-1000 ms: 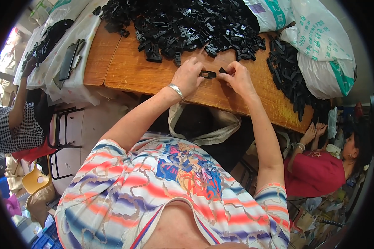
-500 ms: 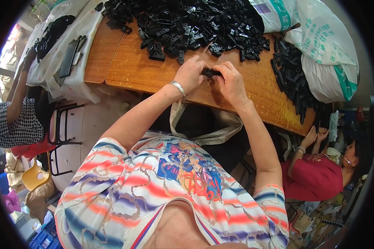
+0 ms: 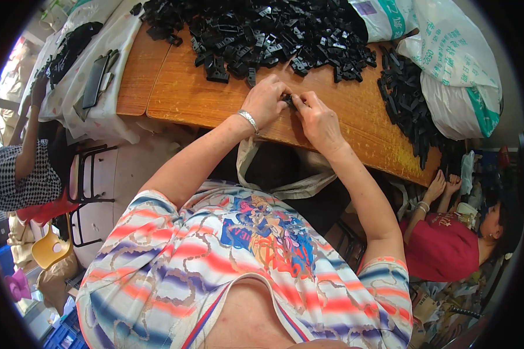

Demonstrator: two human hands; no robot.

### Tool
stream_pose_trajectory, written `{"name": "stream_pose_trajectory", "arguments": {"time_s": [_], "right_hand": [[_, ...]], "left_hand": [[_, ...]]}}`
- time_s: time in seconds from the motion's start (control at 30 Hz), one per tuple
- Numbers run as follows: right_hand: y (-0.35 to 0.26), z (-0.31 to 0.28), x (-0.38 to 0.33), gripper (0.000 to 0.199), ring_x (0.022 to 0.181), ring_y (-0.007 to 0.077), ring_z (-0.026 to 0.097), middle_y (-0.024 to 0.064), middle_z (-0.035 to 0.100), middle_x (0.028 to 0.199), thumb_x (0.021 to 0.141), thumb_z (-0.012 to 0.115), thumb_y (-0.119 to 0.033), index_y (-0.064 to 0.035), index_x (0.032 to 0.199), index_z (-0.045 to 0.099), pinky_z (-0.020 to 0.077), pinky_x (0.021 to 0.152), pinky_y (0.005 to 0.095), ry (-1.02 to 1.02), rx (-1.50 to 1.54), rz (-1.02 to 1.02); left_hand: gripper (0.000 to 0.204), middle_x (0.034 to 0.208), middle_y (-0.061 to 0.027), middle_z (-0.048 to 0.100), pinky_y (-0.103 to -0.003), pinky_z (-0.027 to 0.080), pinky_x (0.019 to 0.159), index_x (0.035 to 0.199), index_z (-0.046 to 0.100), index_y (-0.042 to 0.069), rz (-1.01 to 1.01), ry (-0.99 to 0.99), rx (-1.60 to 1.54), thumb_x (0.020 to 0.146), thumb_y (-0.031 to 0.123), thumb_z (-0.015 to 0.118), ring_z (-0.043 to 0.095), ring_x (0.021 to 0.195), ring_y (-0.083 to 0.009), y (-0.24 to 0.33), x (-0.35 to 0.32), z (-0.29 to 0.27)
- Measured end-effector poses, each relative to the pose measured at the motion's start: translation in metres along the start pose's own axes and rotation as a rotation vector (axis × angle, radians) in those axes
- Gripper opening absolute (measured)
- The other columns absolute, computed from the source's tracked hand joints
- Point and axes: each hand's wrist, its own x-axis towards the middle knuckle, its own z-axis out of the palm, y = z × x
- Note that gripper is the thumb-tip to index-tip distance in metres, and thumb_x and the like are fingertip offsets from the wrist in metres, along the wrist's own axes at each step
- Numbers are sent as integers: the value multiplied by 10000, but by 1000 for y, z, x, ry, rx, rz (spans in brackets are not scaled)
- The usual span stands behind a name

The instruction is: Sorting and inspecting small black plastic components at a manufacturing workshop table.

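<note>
A small black plastic part (image 3: pixel 289 100) is pinched between my two hands, just above the wooden table (image 3: pixel 204 104) near its front edge. My left hand (image 3: pixel 266 102) grips it from the left, fingers closed. From the right, my right hand (image 3: pixel 318 119) holds it between thumb and forefinger. Most of the part is covered by my fingers, so its exact shape cannot be made out. Beyond my hands spreads a large pile of black plastic parts (image 3: pixel 256 41), with a few loose ones along its near side.
To the right lies a heap of narrow black pieces (image 3: pixel 403 93) beside white plastic bags (image 3: pixel 457 75). A phone (image 3: pixel 95 84) rests on the covered table at left. People sit on both sides: one in a checked top (image 3: pixel 29 180), another in a red shirt (image 3: pixel 439 247).
My hands have drawn closer together around the black part. My right hand has shifted slightly left, and less of the part shows between the fingers.
</note>
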Motion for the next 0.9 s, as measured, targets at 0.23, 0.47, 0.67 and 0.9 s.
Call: {"name": "stream_pose_trajectory", "arguments": {"time_s": [0.23, 0.47, 0.67, 0.9], "right_hand": [[-34, -14, -35, 302, 784, 377, 647, 147, 612, 945, 830, 675, -72, -82, 1131, 656, 533, 668, 450, -10, 167, 204], [-78, -10, -106, 301, 778, 340, 660, 120, 624, 994, 788, 713, -41, -78, 1081, 655, 548, 654, 410, -114, 281, 241], [-41, -25, -78, 131, 769, 330, 662, 131, 641, 854, 821, 700, -88, -70, 949, 683, 538, 653, 403, 6, 275, 234], [73, -35, -7, 210, 801, 351, 656, 138, 628, 923, 861, 553, -3, -71, 1004, 691, 539, 688, 434, 134, -78, 225]], "left_hand": [[264, 988, -138, 611, -364, 535, 783, 1035, 666, 30, 139, -292, -165, 773, 29, 635, 632, 860, -285, 0, 5, -19], [317, 1110, -96, 587, -356, 526, 877, 1108, 655, 64, 278, 55, 354, 823, -35, 557, 581, 1026, -283, 2, 60, -10], [179, 1022, -95, 589, -352, 529, 840, 982, 638, 60, 381, 27, 605, 804, 44, 621, 571, 991, -279, -18, 87, 5], [204, 919, -86, 619, -379, 517, 804, 900, 592, 76, 298, -79, 393, 768, 125, 741, 594, 930, -283, 5, 62, -3]]}}
